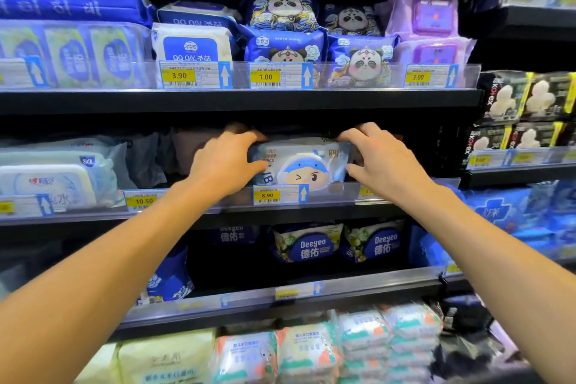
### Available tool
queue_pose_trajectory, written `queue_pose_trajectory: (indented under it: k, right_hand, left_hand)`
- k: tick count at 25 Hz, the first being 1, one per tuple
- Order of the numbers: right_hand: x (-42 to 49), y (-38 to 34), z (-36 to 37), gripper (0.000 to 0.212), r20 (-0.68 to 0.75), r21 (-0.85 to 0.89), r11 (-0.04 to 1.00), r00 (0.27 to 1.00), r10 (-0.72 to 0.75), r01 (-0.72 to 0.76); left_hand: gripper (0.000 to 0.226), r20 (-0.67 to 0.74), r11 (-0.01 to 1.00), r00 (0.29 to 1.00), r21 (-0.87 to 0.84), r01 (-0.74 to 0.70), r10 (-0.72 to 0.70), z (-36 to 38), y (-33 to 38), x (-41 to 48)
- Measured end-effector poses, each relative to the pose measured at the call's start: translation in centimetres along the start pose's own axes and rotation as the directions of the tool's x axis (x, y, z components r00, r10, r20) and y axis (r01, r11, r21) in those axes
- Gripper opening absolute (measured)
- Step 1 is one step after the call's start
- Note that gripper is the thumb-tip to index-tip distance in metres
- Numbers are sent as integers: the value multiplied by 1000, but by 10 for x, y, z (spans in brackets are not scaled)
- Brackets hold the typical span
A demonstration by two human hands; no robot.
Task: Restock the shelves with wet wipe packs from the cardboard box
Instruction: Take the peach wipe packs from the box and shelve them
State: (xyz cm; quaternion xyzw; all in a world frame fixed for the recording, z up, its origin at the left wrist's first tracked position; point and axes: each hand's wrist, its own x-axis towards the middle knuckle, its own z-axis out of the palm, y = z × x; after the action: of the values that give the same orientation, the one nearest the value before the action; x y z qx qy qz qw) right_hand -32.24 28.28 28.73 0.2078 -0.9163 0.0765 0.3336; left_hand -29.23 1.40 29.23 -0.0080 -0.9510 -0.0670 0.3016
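A wet wipe pack [300,162] printed with a winking cartoon face in a blue hood is being held by both ends on the middle shelf [311,212], upright just behind the clear front rail [346,193]. Its left end is being gripped by the left hand [226,162], with the fingers curled over the top corner and the thumb pressed against the side lower down. Its right end is being clamped in the same way by the right hand [385,162]. The pack's lower edge is being hidden by the rail, so whether it is resting on the shelf board cannot be told.

A yellow price tag [267,195] marked 8.90 is being displayed on the rail directly below the pack (a blue arrow is printed beside it). Further left on the same shelf, pale lidded packs [46,181] are being kept behind a second tag [144,201] marked 10.50.

On the upper shelf [237,100], blue panda packs [285,51] are being shown in stacks between white-and-blue packs [191,44] and purple packs [431,50]. Below the hands, two Deeyeo packs [308,246] are being stocked side by side, set well back. On the lowest level in view, pastel packs [364,340] are being piled in stacks. Dark Kotex packs [505,97] are being displayed in the next bay to the right.
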Motion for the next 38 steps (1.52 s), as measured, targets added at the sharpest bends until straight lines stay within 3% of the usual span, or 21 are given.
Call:
queue_pose_trajectory:
  k: [2, 5, 10, 15, 18, 21, 26, 33, 38]
  right_hand:
    - [-23, -7, -6, 46, -50, 55, 992, 992, -114, 117]
    - [-58, -19, -9, 45, 77, 117, 965, 967, -243, 233]
    - [-97, -41, 2, 67, 413, 87, 980, 888, -201, 181]
    - [-139, -53, 16, 71, 491, 106, 984, 854, -174, 140]
    - [-178, -51, 30, 73, 545, 141, 983, 820, -178, 119]
    - [-219, -42, 48, 74, 597, 159, 982, 782, -179, 104]
    - [-283, -26, 77, 76, 704, 182, 982, 690, -167, 52]
    - [-372, -13, 119, 73, 855, 160, 986, 505, -121, -35]
    - [-414, -14, 134, 69, 916, 154, 984, 388, -106, -95]
  left_hand:
    - [48, -121, 998, 991, 33, -47, 51, -5, 1, -23]
    - [48, -184, 981, 963, 43, -190, 195, -4, 4, -70]
    - [60, 25, 964, 967, 77, -256, 254, 10, 14, -131]
    - [65, 195, 974, 957, 29, -223, 213, 29, 20, -174]
    - [64, 246, 946, 931, 113, -305, 271, 55, 20, -211]
    - [65, 351, 901, 879, 169, -398, 323, 86, 21, -249]
    - [65, 511, 926, 797, 4, -377, 322, 129, 23, -312]
    - [70, 759, 938, 576, -134, -319, 304, 184, 18, -388]
    - [75, 843, 944, 439, -217, -249, 309, 207, 14, -412]
